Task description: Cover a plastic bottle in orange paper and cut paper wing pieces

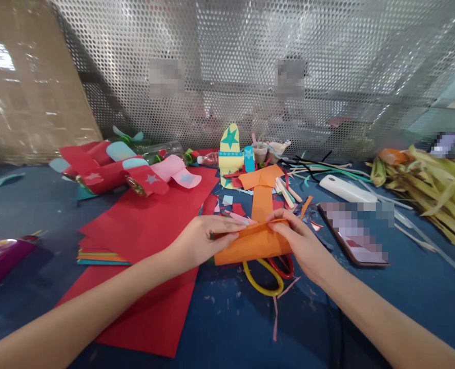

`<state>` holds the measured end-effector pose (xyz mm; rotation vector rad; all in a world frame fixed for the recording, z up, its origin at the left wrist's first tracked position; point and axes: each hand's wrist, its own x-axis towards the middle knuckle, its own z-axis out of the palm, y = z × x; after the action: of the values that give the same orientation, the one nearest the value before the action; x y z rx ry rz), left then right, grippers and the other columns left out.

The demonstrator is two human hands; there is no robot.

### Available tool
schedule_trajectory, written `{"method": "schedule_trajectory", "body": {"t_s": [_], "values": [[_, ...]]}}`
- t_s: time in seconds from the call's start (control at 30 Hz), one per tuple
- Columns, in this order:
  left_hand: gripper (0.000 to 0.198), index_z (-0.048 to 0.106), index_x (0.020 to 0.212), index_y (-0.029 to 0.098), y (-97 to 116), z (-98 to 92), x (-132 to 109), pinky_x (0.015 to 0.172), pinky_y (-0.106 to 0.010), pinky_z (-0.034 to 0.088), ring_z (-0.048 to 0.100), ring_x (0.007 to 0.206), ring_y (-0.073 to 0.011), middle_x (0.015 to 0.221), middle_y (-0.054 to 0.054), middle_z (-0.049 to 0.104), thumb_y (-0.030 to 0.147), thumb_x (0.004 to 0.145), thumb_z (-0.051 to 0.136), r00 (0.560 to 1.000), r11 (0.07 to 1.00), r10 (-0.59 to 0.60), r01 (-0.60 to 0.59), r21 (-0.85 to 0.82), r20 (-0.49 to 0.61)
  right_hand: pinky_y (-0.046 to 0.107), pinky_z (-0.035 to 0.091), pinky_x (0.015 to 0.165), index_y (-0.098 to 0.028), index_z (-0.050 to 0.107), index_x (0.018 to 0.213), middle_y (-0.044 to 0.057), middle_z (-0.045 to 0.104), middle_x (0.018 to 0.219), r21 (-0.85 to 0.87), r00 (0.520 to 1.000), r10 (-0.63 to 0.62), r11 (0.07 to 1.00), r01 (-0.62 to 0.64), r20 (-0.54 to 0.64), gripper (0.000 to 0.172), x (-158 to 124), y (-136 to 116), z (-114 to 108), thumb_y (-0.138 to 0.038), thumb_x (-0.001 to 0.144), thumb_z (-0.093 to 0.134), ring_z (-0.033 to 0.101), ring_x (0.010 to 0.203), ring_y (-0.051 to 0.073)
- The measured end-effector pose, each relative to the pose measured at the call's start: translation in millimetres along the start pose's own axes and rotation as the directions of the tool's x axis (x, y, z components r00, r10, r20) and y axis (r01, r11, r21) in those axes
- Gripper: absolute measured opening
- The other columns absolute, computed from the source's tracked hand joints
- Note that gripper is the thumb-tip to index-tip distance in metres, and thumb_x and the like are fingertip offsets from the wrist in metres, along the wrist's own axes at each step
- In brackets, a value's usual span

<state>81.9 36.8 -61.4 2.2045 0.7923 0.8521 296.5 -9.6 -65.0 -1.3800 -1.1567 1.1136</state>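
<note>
Between my two hands is a folded sheet of orange paper (pixel 252 245), its long edge running left to right. My left hand (pixel 208 236) pinches its left part between thumb and fingers. At the right end, my right hand (pixel 294 233) grips the same top edge. Just beneath the paper, scissors (pixel 264 279) lie on the table, their yellow and red handle loops showing and their blades hidden. Beyond my hands lie orange paper cutouts (pixel 261 179), one a strip and one a wider curved piece.
Red paper sheets (pixel 150 220) are stacked at left, with red paper airplanes (pixel 112 169) behind. A yellow paper piece with stars (pixel 229 154) stands at the back. At right are a phone (pixel 350 236), a white glue gun-like tool (pixel 346 189) and dried husks (pixel 423 189). Paper scraps litter the middle.
</note>
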Motion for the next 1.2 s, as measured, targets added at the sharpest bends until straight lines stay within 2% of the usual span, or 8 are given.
{"method": "schedule_trajectory", "body": {"t_s": [0.23,0.4,0.53,0.63,0.7,0.73,0.93,1.2], "values": [[0.031,0.070,0.112,0.021,-2,-15.5,4,0.097,-0.033,0.049,0.064,0.112,-0.0201,0.118,-0.005,0.069,0.021,0.084,0.056,0.967,0.980,-0.110,0.144,-0.136,0.230,0.030,0.040,0.071,-0.026,0.058,0.078,0.000,0.059,0.086,0.049,1.000,-0.026,0.998,0.027,-0.017,0.007,0,12,0,-0.031,0.073,0.060,0.052,0.084,0.022],[0.030,0.071,0.111,0.021,-5,-12.1,1,0.093,-0.031,0.051,0.065,0.108,-0.0206,0.116,-0.004,0.070,0.023,0.086,0.054,0.969,0.975,-0.157,0.183,-0.126,0.193,0.032,0.041,0.077,-0.025,0.058,0.078,0.000,0.061,0.092,-0.011,0.998,-0.059,0.998,0.058,-0.001,0.008,-1,7,-1,-0.032,0.074,0.060,0.054,0.090,0.022],[0.031,0.069,0.113,0.021,-6,-8.6,-1,0.092,-0.029,0.051,0.065,0.108,-0.0195,0.115,-0.003,0.070,0.024,0.087,0.052,0.978,0.981,-0.135,0.155,-0.119,0.158,0.038,0.044,0.086,-0.025,0.062,0.097,0.005,0.064,0.106,-0.138,0.996,-0.053,0.989,0.061,0.066,0.027,1,-14,-33,-0.043,0.077,0.061,0.057,0.100,0.025],[0.031,0.069,0.114,0.021,-6,-8.5,-2,0.092,-0.030,0.052,0.065,0.108,-0.0209,0.115,-0.003,0.070,0.024,0.087,0.052,0.971,0.975,-0.180,0.197,-0.103,0.154,0.044,0.047,0.087,-0.021,0.054,0.110,0.012,0.065,0.101,-0.661,0.954,-0.289,0.731,0.170,-0.074,0.040,5,-20,-69,-0.047,0.080,0.055,0.062,0.095,0.029],[0.031,0.069,0.114,0.020,-6,-8.7,-3,0.093,-0.032,0.052,0.065,0.109,-0.0218,0.116,-0.002,0.070,0.025,0.088,0.052,0.965,0.970,-0.204,0.221,-0.098,0.162,0.049,0.048,0.083,-0.018,0.058,0.101,0.017,0.066,0.095,-0.930,0.971,-0.230,0.366,0.032,-0.058,0.039,8,-13,-86,-0.048,0.077,0.058,0.063,0.092,0.034],[0.032,0.069,0.114,0.020,-6,-8.6,-3,0.094,-0.032,0.051,0.064,0.110,-0.0220,0.116,-0.002,0.070,0.026,0.088,0.052,0.965,0.970,-0.203,0.221,-0.105,0.166,0.049,0.049,0.080,-0.018,0.060,0.097,0.018,0.066,0.094,-0.951,0.980,-0.194,0.309,0.021,-0.041,0.037,9,-7,-91,-0.046,0.074,0.062,0.063,0.090,0.037],[0.032,0.068,0.115,0.021,-8,-5.9,-6,0.096,-0.028,0.050,0.063,0.112,-0.0195,0.120,-0.002,0.068,0.026,0.088,0.052,0.980,0.974,-0.130,0.154,-0.163,0.152,0.044,0.050,0.080,-0.019,0.063,0.094,0.016,0.065,0.098,-0.984,0.994,-0.113,0.175,0.021,0.001,0.020,12,21,-82,-0.030,0.078,0.061,0.065,0.092,0.034],[0.030,0.070,0.112,0.020,-1,-6.8,-6,0.094,-0.029,0.051,0.065,0.109,-0.0197,0.116,-0.003,0.070,0.022,0.087,0.053,0.987,0.980,-0.120,0.134,-0.145,0.104,0.043,0.048,0.079,-0.011,0.060,0.100,0.023,0.055,0.110,-0.998,0.985,-0.167,0.058,-0.024,-0.034,0.027,5,-9,-56,-0.029,0.080,0.060,0.063,0.091,0.034]]}}
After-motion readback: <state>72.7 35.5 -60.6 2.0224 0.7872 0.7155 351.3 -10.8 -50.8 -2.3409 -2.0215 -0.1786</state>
